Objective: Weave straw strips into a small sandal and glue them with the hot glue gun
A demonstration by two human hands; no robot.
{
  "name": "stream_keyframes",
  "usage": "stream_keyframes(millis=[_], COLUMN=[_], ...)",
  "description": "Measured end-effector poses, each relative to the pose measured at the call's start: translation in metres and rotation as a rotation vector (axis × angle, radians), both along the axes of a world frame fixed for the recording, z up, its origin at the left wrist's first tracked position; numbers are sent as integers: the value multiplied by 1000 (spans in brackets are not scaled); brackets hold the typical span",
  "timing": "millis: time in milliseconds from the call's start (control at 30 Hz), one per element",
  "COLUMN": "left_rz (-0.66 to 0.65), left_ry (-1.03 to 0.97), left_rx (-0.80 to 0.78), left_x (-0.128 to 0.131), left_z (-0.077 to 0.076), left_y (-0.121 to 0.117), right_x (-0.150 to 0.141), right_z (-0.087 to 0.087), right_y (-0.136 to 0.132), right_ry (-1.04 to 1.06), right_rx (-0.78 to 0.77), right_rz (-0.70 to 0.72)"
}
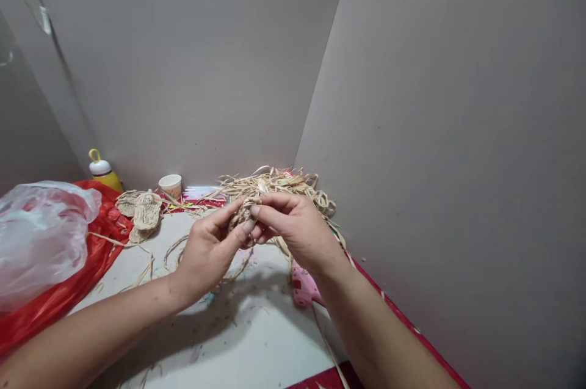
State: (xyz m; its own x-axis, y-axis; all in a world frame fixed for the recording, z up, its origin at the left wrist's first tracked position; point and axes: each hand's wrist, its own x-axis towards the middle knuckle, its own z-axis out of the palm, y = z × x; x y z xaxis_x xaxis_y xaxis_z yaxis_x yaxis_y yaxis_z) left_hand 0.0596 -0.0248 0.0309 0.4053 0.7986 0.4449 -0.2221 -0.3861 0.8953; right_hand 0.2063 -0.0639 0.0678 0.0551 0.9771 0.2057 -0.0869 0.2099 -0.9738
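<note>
Between my two hands, above the white board (256, 346), is a small piece of braided straw (242, 213). My left hand (206, 254) is closed on its left side, thumb in front and fingers behind. From the right, my right hand (293, 224) pinches the upper edge of the same piece with thumb and fingertips. Much of the piece is covered by the fingers. A loose straw cord (176, 248) curls on the board below and left of the hands. Partly behind my right forearm lies a pink glue gun (304, 286).
A heap of dry straw strands (293, 184) lies at the back, by the grey partition (206, 71). Left of it are glue sticks (201, 192), a paper cup (171, 184), woven straw pieces (146, 212) and a yellow bottle (106, 175). Clear plastic (41, 242) rests on a red bag (101, 254).
</note>
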Motion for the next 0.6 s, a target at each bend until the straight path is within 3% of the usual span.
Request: stream_keyframes(millis=[267, 400, 533, 600], left_rz=[-13, 5, 6, 2], left_ry=[39, 55, 73, 77], left_rx=[-162, -152, -127, -120], left_x=[-1, -3, -3, -3], left_z=[-2, -6, -6, -6], left_y=[8, 8, 6, 4], right_x=[17, 28, 27, 26], right_z=[1, -1, -3, -3], right_y=[0, 1, 4, 5], right_ry=[-321, -267, -313, -294], right_rx=[84, 63, 121, 232], right_rz=[-48, -214, -293, -469])
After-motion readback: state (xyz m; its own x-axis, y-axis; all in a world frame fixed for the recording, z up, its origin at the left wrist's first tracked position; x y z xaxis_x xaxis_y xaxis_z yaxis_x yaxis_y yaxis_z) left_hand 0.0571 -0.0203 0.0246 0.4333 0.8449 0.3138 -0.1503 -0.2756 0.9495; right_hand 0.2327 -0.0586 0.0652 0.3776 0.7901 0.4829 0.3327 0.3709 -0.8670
